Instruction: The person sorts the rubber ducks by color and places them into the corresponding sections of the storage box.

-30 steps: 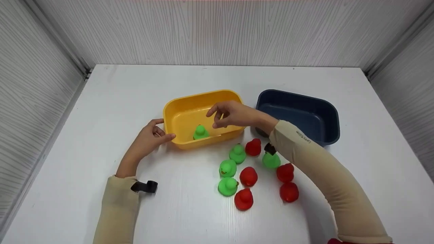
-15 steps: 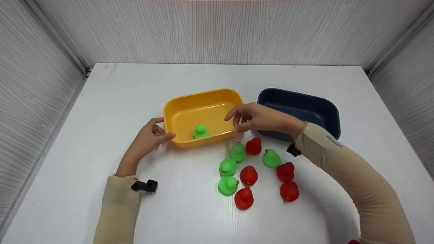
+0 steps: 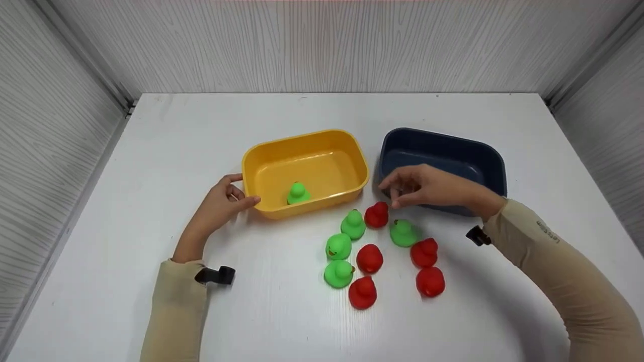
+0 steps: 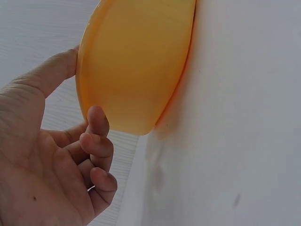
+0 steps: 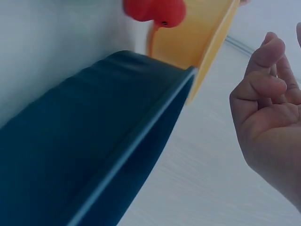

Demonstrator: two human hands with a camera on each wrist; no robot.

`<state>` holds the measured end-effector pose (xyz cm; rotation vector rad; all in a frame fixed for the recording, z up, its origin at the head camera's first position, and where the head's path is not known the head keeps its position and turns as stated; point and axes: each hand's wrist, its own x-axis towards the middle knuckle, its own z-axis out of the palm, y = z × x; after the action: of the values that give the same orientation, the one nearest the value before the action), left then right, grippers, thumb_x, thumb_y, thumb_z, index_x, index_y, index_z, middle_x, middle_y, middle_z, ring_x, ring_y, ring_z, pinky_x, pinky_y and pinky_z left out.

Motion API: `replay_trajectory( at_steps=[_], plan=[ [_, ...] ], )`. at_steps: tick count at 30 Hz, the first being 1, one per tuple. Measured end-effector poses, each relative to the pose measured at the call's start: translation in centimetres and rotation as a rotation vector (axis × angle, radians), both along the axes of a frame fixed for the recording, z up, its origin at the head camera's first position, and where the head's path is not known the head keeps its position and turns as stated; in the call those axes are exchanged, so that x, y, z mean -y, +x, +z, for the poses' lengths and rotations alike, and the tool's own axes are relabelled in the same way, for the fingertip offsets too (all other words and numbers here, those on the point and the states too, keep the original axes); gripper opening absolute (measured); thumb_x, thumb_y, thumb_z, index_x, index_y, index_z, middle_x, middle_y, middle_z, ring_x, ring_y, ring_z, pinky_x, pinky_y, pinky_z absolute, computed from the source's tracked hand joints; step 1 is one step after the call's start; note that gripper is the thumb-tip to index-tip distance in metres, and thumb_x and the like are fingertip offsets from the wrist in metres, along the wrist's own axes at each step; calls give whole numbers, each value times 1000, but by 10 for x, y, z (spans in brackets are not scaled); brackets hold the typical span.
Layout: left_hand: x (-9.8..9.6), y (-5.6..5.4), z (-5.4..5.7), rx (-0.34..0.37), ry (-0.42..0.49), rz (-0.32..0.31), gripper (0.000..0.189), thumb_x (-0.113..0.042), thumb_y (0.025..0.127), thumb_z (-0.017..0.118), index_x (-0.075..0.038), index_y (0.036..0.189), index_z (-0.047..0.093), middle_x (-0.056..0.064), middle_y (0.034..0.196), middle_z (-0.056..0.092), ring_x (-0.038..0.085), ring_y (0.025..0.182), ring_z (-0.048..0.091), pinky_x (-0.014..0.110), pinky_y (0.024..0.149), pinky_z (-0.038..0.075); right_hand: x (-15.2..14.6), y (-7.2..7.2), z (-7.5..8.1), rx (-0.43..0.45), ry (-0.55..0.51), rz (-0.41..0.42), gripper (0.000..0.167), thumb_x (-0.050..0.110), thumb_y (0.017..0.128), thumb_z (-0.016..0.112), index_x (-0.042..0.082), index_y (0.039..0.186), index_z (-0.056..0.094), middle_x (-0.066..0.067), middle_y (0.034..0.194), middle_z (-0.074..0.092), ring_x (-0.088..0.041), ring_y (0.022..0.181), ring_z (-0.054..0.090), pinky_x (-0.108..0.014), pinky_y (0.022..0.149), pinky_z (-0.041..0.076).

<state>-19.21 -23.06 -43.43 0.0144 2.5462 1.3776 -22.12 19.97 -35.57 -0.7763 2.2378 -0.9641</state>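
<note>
Red duck (image 3: 376,215) sits on the table just in front of the right front corner of the yellow tub (image 3: 322,173). It looks like soft rubber or thin vinyl, so I judge it light, a little squeezable and not fragile; its smooth skin may slip slightly. The best hold is probably thumb and fingertips across the round body, or under the head at the neck.

The right hand (image 3: 427,187) hovers close to this duck, to the right of the yellow tub. Its fingers are loosely bent, with a gap to the thumb, and it has hold of nothing. The left hand (image 3: 221,203) holds the left end of the yellow tub, thumb over the rim and forefinger against the outer side.

Inside the yellow tub is one green duck (image 3: 298,194), near its front wall. The navy tub (image 3: 443,146) stands to the right of the yellow tub, apart from it; the right hand hides a part of it. In front of the yellow tub and toward its right are also four other red ducks (image 3: 370,259) and four more green ducks (image 3: 338,246).
</note>
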Motion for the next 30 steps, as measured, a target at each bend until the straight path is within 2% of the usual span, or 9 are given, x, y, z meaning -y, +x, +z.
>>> replay_trajectory(
  at_steps=[6, 11, 17, 25, 30],
  plan=[
    [0, 0, 1, 5, -19, 2, 85, -48, 85, 69, -6, 148, 31, 7, 97, 52, 19, 82, 48, 22, 69, 44, -19, 6, -11, 18, 25, -23, 38, 20, 90, 69, 10, 125, 60, -7, 99, 65, -18, 86, 58, -19, 79, 50],
    [-1, 0, 2, 0, -18, 3, 84, -47, 86, 69, -6, 148, 31, 7, 97, 51, 19, 82, 48, 22, 69, 44, -31, 12, -16, 9, 33, -36, 40, 21, 89, 69, 7, 125, 60, -6, 99, 65, -18, 86, 58, -19, 78, 50],
    [-2, 0, 2, 0, -19, -2, 84, -48, 86, 69, -6, 147, 31, 7, 97, 51, 19, 82, 48, 22, 69, 43, -41, 18, -23, 42, 69, -50, 41, 23, 89, 69, 7, 126, 59, -7, 98, 62, -19, 85, 58, -22, 75, 52],
    [-2, -1, 1, -8, -17, -2, 83, -47, 85, 69, -5, 147, 32, 6, 95, 51, 19, 81, 49, 22, 69, 44, -42, 30, -34, -17, 112, -28, 38, 25, 88, 71, 13, 123, 62, -2, 97, 66, -19, 81, 55, -21, 68, 48],
    [-1, 0, 0, -21, -14, -8, 81, -45, 86, 70, -5, 146, 32, 6, 94, 52, 17, 80, 49, 21, 68, 43, -40, 32, -42, -51, 141, -34, 37, 26, 87, 72, 15, 121, 63, 0, 95, 66, -17, 82, 56, -21, 68, 49]
  ],
)
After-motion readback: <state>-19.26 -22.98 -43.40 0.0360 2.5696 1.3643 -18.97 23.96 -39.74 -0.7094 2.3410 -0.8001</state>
